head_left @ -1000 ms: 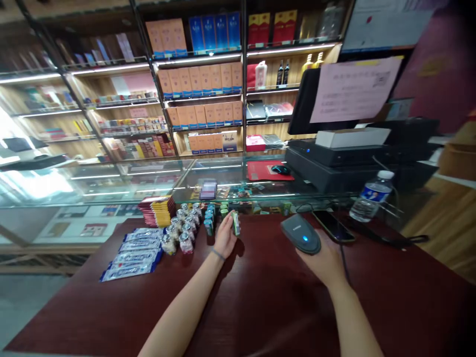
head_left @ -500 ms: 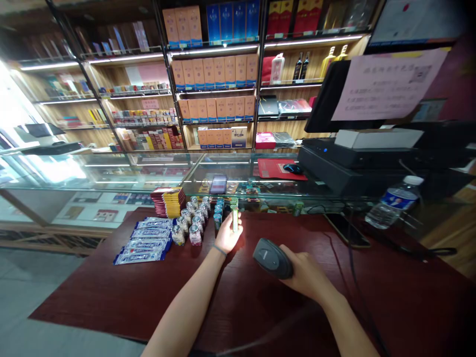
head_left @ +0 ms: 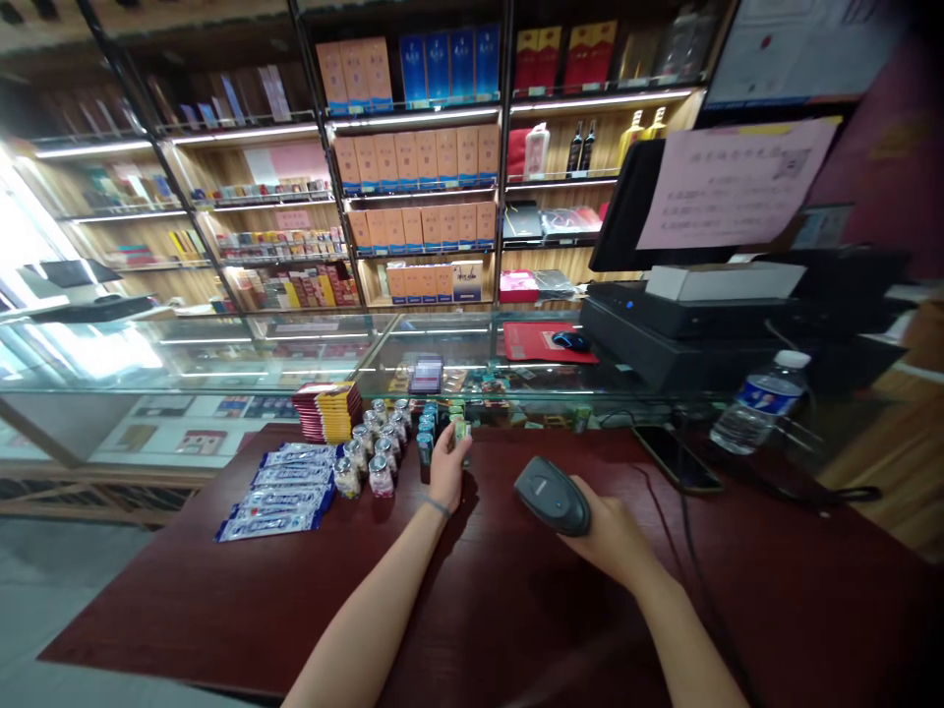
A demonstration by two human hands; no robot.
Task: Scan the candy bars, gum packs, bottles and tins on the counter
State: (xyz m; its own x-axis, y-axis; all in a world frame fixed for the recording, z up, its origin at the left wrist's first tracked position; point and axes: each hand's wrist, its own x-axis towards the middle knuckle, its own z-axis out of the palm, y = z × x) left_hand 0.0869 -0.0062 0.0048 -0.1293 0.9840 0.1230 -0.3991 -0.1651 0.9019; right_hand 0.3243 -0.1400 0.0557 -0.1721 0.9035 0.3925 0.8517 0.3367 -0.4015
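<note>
My right hand (head_left: 612, 536) is closed around the handle of a black barcode scanner (head_left: 552, 495), raised over the dark red-brown table with its head pointing left and away. The fingers of my left hand (head_left: 446, 470) are closed on a small green-and-white container (head_left: 462, 432) beyond the middle of the table; its exact kind is too small to tell. Just left of that hand stand small blue-green containers (head_left: 426, 442) in a row. Farther left are several small clear jars with silver lids (head_left: 382, 474).
Blue-and-clear packets (head_left: 278, 492) lie at the left, below stacked red and yellow packs (head_left: 328, 411). A glass counter (head_left: 324, 359) borders the far edge. On the right are a phone (head_left: 677, 458), a water bottle (head_left: 759, 405) and a cable (head_left: 689, 531).
My left hand has turned the green-and-white container, whose long side faced me, and sits closer to the blue-green row. The scanner has shifted slightly right in view, and its head is turned differently.
</note>
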